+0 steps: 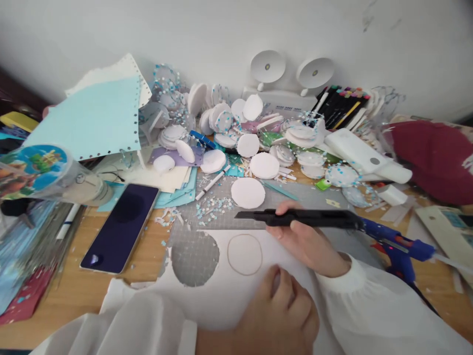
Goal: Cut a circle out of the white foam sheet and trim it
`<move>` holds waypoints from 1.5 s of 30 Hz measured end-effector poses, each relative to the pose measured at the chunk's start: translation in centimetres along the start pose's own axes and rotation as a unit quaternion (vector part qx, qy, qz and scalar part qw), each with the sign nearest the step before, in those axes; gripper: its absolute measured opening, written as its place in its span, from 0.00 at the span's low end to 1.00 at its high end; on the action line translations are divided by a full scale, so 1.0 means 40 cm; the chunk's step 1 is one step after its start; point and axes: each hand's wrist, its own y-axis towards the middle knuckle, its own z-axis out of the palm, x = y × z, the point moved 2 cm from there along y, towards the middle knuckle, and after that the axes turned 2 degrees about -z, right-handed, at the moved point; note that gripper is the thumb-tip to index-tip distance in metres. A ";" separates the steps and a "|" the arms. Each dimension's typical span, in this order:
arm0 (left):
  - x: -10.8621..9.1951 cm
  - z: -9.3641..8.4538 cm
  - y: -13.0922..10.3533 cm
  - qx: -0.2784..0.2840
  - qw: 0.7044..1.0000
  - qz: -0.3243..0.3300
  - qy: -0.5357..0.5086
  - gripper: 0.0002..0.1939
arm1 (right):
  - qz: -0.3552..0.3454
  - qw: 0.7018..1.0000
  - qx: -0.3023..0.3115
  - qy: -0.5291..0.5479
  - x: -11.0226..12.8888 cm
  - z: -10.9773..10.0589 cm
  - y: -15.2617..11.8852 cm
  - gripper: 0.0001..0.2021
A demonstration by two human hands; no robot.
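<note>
My right hand (305,246) grips a black utility knife (314,217), its blade pointing left above the upper edge of a white sheet (225,301). On the sheet is a drawn circle (228,254); left of it, a round cut-out hole (195,259) shows the grey cutting mat (177,217) beneath. My left hand (284,315) rests on the sheet below the circle. Its fingers are curled together and their tips are partly hidden; whether they pinch anything does not show. A cut white disc (248,193) lies just beyond the knife blade.
At right lies a blue glue gun (401,256), behind it a dark red cap (432,160). On the left are a phone (120,229) and a lidded plastic cup (83,182). Several white discs (264,165), beaded strands and paper scraps (212,209) crowd the back. Markers (342,106) stand behind.
</note>
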 end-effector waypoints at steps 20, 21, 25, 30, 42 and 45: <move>0.009 -0.029 0.011 0.065 0.994 -0.019 -0.080 0.26 | 0.013 0.965 -0.102 -0.242 -0.018 -0.029 -0.010 0.04; 0.011 -0.031 0.011 0.066 0.994 -0.016 -0.081 0.26 | 0.012 0.956 -0.111 -0.272 -0.016 -0.027 -0.010 0.05; 0.017 -0.042 0.012 0.085 0.993 -0.004 -0.077 0.26 | 0.018 0.932 -0.146 -0.330 -0.010 -0.007 -0.002 0.09; 0.018 -0.048 0.013 0.083 0.993 0.000 -0.078 0.25 | 0.006 0.915 -0.183 -0.359 -0.016 0.005 0.006 0.12; 0.021 -0.047 0.012 0.082 0.993 0.000 -0.083 0.25 | -0.019 0.890 -0.175 -0.420 -0.005 0.021 0.010 0.10; 0.022 -0.049 0.012 0.086 0.993 0.000 -0.083 0.25 | -0.027 0.884 -0.174 -0.434 -0.004 0.023 0.010 0.08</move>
